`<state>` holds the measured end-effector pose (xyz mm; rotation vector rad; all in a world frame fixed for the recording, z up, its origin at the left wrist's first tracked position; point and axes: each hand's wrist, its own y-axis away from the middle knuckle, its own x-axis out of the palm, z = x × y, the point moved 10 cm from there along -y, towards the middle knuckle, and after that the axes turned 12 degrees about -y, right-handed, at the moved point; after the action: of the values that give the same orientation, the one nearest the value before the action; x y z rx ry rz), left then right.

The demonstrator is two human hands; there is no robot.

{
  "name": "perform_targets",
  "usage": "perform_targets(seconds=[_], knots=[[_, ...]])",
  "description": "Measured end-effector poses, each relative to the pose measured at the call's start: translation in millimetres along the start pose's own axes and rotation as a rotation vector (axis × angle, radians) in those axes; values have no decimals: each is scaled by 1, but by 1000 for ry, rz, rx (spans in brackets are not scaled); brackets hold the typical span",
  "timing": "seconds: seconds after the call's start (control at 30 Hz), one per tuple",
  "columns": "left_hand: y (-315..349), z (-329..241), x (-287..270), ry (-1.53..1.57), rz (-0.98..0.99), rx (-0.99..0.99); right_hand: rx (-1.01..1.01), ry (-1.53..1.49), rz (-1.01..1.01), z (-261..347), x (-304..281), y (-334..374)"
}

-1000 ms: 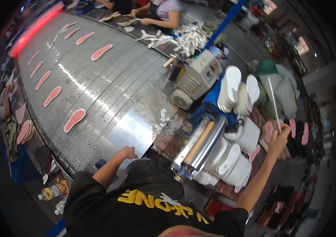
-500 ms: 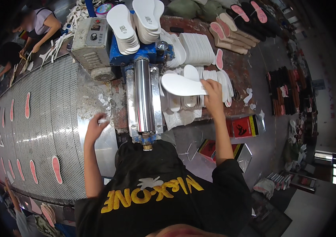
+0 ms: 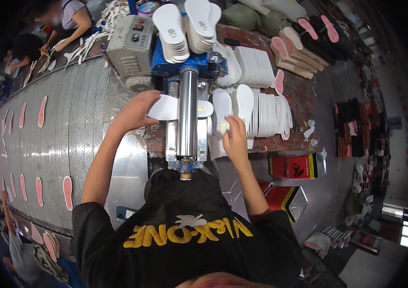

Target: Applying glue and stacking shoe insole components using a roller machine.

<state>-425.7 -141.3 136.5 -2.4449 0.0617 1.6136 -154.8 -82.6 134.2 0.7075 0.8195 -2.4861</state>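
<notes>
A white insole [image 3: 164,107] lies crosswise under the shiny metal roller [image 3: 188,115] of a blue machine, showing on both sides of it. On the roller's left, my left hand [image 3: 139,113] grips the insole's end, fingers at the far edge and thumb at the near one. My right hand [image 3: 235,139], slightly blurred, is to the right of the roller with its fingers stretched out. Its fingertips are beside a loose white insole [image 3: 221,110] and another white insole [image 3: 244,102]; whether they touch is unclear.
Tall insole stacks [image 3: 171,36] stand on the machine beside a grey control box [image 3: 131,45]. More white insoles [image 3: 267,113] stand in a row at right. Pink insoles [image 3: 68,192] lie on the mesh conveyor [image 3: 88,144] at left. Red boxes [image 3: 294,165] are low right.
The insole my right hand held is no longer in it; that hand has moved left and nearer the roller. My left hand has moved up and right, onto an insole now under the roller.
</notes>
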Motion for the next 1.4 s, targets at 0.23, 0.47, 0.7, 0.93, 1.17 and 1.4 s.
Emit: perform_targets(seconds=[0.23, 0.47, 0.7, 0.93, 1.17, 1.4], knots=[[54, 48, -2, -180, -74, -11, 367, -294, 308, -39, 73, 138], [192, 114, 125, 1026, 37, -536, 676, -414, 485, -134, 116, 214], [334, 120, 248, 2035, -777, -990, 673, -233, 751, -180, 114, 254], [379, 143, 268, 1868, -1394, -1213, 1050, -437, 783, -183, 104, 267], [377, 172, 252, 1846, -1451, -1213, 1074, -292, 742, -164, 103, 256], [374, 259, 198, 1787, -1503, -1189, 923, -218, 784, -158, 105, 253]])
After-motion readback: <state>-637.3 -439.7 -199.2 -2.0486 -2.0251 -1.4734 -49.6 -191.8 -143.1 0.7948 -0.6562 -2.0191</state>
